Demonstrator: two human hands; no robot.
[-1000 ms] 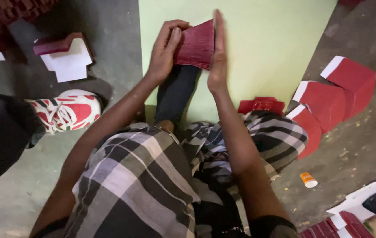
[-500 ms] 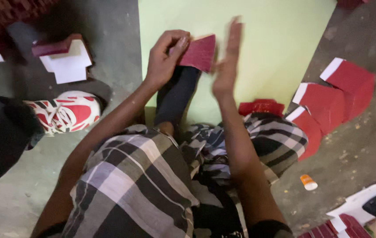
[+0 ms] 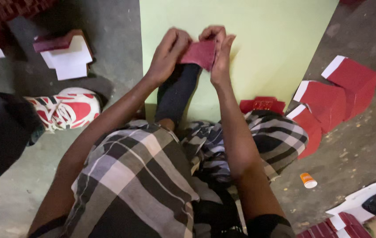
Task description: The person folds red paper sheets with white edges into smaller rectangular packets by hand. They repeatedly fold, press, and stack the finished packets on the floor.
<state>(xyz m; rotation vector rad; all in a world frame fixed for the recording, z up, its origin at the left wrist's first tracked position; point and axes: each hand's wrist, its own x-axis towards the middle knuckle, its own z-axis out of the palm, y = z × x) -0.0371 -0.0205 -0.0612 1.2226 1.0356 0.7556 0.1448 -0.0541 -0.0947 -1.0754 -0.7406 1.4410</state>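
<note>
Left hand [image 3: 167, 55] and right hand [image 3: 218, 53] both pinch a small dark-red card piece [image 3: 199, 53], fingers closed on its edges, above the pale green sheet [image 3: 276, 48].

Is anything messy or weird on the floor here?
A bit. A small orange-and-white cap lies alone on the gritty floor, and red sheets sit fanned out unevenly. The red piece in both hands looks fine.
</note>
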